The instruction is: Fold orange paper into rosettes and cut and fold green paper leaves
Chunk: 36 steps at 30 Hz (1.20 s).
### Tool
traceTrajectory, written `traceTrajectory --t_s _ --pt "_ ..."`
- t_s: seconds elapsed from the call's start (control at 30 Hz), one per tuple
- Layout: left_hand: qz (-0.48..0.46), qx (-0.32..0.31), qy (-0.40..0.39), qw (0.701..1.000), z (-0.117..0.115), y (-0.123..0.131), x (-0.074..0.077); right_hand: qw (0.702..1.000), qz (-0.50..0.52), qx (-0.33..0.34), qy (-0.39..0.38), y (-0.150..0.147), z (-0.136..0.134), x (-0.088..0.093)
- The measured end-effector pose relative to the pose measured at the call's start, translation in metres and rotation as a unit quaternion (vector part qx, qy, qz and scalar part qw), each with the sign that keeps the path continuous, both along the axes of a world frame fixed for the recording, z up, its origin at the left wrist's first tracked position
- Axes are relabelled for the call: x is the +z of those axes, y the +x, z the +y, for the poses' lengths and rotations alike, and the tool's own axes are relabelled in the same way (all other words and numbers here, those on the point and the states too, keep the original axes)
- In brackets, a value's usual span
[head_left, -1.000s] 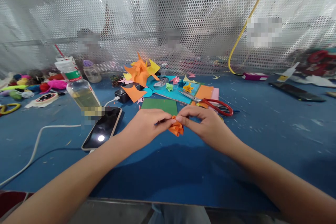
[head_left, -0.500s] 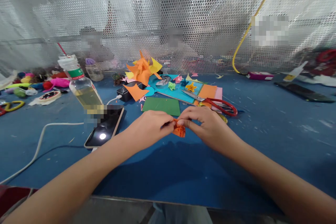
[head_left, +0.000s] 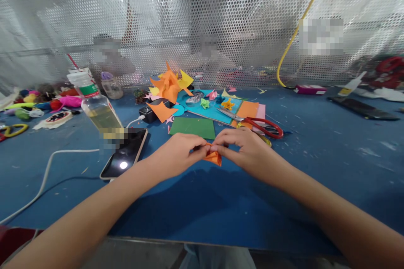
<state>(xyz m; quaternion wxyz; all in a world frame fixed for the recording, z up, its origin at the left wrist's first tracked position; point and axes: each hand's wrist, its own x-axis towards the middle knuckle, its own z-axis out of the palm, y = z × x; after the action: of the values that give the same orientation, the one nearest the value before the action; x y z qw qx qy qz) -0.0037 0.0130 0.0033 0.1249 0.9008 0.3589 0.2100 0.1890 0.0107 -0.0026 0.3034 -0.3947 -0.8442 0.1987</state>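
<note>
Between my two hands is a small folded piece of orange paper (head_left: 213, 158), held above the blue table. My left hand (head_left: 184, 151) pinches its upper left side with thumb and fingers. From the right, my right hand (head_left: 241, 147) pinches the top edge, its fingertips close to those of the left. The fingers hide much of the paper; a rolled or folded flap shows below them. Just beyond the hands lies a green paper sheet (head_left: 192, 127). Red-handled scissors (head_left: 268, 127) rest past my right hand, on a stack of coloured paper.
A phone (head_left: 128, 155) with a white cable lies left of my left arm, by a bottle of yellowish liquid (head_left: 102, 111). Orange paper scraps (head_left: 168, 84) and small folded paper shapes (head_left: 227, 104) sit farther back. A perforated metal panel (head_left: 176, 17) closes the rear.
The orange paper has turned slightly between my fingers, showing a smoother, rolled-looking flap. Both hands keep their pinch. The whole view has shifted a little.
</note>
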Motion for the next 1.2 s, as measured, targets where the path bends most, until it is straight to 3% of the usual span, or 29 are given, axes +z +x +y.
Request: traceTrajectory --t_s 0.13,0.23,0.6,0.97,1.2 --pt "-0.091 0.010 -0.071 0.993 0.0007 0.0009 0.0020 1.000 0.006 -0.003 -0.002 0.0028 0.0009 -0.0008" --pt "-0.133 0.007 -0.072 0.988 0.0002 0.0018 0.0029 1.000 0.016 0.007 0.003 0.0047 0.0026 -0.0019" --pt "-0.121 -0.023 -0.099 0.987 0.0015 -0.0030 -0.0001 0.999 -0.017 0.017 -0.023 0.0028 0.0023 -0.0002" --pt "-0.079 -0.032 -0.089 0.992 0.0035 -0.0052 0.0015 0.996 -0.065 0.040 0.036 0.0039 0.0001 -0.0027" --pt "-0.158 0.036 -0.107 0.981 -0.0006 0.0035 -0.0026 0.999 -0.015 -0.013 0.047 0.0000 -0.0014 -0.0006"
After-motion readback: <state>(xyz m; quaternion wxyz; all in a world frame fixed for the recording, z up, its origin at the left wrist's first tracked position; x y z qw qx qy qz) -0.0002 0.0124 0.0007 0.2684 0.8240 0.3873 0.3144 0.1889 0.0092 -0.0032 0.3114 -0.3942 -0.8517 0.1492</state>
